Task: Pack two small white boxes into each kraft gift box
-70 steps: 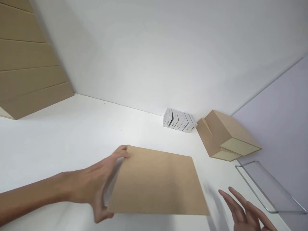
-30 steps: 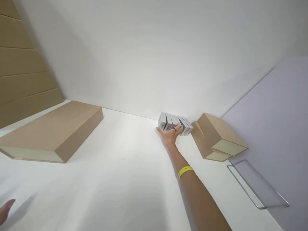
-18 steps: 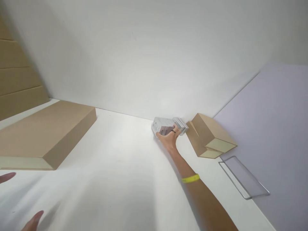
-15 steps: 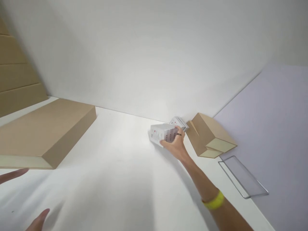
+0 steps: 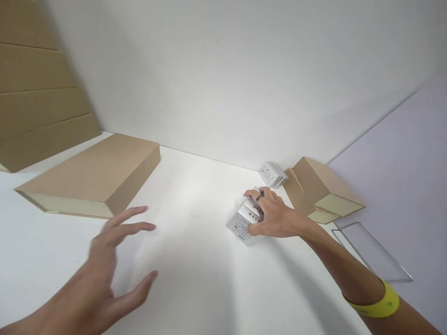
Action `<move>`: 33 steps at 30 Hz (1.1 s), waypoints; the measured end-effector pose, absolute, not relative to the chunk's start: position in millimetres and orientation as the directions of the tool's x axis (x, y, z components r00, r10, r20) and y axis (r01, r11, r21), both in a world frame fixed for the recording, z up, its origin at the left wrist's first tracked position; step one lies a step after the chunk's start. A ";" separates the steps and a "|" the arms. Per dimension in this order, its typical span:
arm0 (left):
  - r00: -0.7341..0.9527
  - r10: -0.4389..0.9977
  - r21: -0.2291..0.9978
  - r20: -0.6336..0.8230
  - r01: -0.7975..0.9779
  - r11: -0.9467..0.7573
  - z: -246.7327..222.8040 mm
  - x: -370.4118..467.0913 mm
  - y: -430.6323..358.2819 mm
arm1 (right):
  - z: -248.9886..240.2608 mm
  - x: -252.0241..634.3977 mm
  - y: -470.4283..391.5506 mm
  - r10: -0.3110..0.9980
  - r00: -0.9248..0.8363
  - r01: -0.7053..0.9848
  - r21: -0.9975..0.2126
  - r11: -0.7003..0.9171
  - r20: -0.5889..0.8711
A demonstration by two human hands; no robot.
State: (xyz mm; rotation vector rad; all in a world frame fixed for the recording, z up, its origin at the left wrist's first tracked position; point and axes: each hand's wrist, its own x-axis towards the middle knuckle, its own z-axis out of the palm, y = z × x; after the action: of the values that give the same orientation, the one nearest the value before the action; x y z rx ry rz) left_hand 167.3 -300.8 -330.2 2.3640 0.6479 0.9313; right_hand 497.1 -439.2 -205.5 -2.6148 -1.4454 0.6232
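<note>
My right hand (image 5: 274, 214) grips a group of small white boxes (image 5: 240, 225) with dark print on their ends, thumb on one side and fingers on the other. The boxes are tilted, just over or on the white table; I cannot tell whether they touch it. My left hand (image 5: 108, 274) hovers over the table at the lower left, fingers spread, holding nothing. More white boxes (image 5: 270, 174) stand at the back right against the wall, beyond my right hand.
A large flat brown carton (image 5: 94, 172) lies at the left, with stacked brown cartons (image 5: 38, 93) behind it. Smaller brown boxes (image 5: 317, 186) stand at the back right. A thin metal wire frame (image 5: 373, 251) rests by the right wall. White table (image 5: 181, 260) lies in between.
My right hand has drawn the white boxes nearer and turned them, away from those by the wall. My left hand has come further into view from the left. The view has shifted left.
</note>
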 end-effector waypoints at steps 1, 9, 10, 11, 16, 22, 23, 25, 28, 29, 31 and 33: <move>0.729 0.559 0.625 0.395 0.232 -0.745 -324.0 172.6 -301.1 | -204.9 496.0 -443.1 0.834 0.466 0.788 -0.288 -0.543 -0.297; 0.997 0.054 0.756 0.058 -0.008 -0.654 -272.6 276.8 -299.1 | -204.6 450.8 -494.0 0.923 0.316 0.653 -0.655 -0.381 -0.222; 0.998 -0.027 0.779 0.064 -0.067 -0.624 -272.6 292.8 -299.7 | -207.1 444.7 -499.4 0.928 0.299 0.627 -0.687 -0.367 -0.224; 0.991 -0.104 0.805 0.082 -0.128 -0.580 -274.8 306.9 -300.5 | -210.2 440.0 -504.3 0.927 0.294 0.612 -0.699 -0.370 -0.233; 0.940 -0.241 0.838 0.242 -0.327 -0.437 -302.4 333.0 -306.4 | -236.8 439.3 -526.6 0.889 0.380 0.526 -0.731 -0.433 -0.253; 0.934 -0.110 0.868 0.339 -0.356 -0.347 -317.3 297.2 -309.3 | -279.9 448.1 -529.9 0.945 0.301 0.290 -0.931 -0.222 -0.131; 0.941 -0.068 0.882 0.331 -0.334 -0.334 -315.4 291.0 -308.5 | -285.0 448.5 -524.3 0.956 0.279 0.240 -0.957 -0.161 -0.091; 0.969 0.039 0.920 0.244 -0.219 -0.325 -306.0 281.2 -303.6 | -290.9 449.2 -509.2 0.965 0.259 0.124 -0.990 -0.066 -0.032; 0.948 0.315 0.967 -0.053 0.127 -0.219 -278.3 273.9 -283.8 | -289.3 450.2 -484.8 0.957 0.288 0.029 -0.998 -0.055 -0.045; 0.899 0.401 0.958 -0.175 0.250 -0.143 -266.8 273.4 -273.5 | -287.1 450.3 -478.2 0.955 0.289 0.027 -0.997 -0.077 -0.066; 0.784 0.507 0.899 -0.358 0.435 -0.038 -244.5 274.7 -247.8 | -282.3 449.2 -469.7 0.955 0.272 0.046 -0.990 -0.135 -0.117; 0.722 0.576 0.841 -0.384 0.530 -0.104 -227.3 277.7 -218.6 | -279.1 446.2 -468.6 0.961 0.231 0.051 -0.984 -0.168 -0.152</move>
State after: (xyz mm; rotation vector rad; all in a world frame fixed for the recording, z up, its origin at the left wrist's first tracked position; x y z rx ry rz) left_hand 277.7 -218.6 -227.3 1.7529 0.8794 0.0484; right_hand 446.2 -468.6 -279.1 -1.4790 -1.0059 1.1172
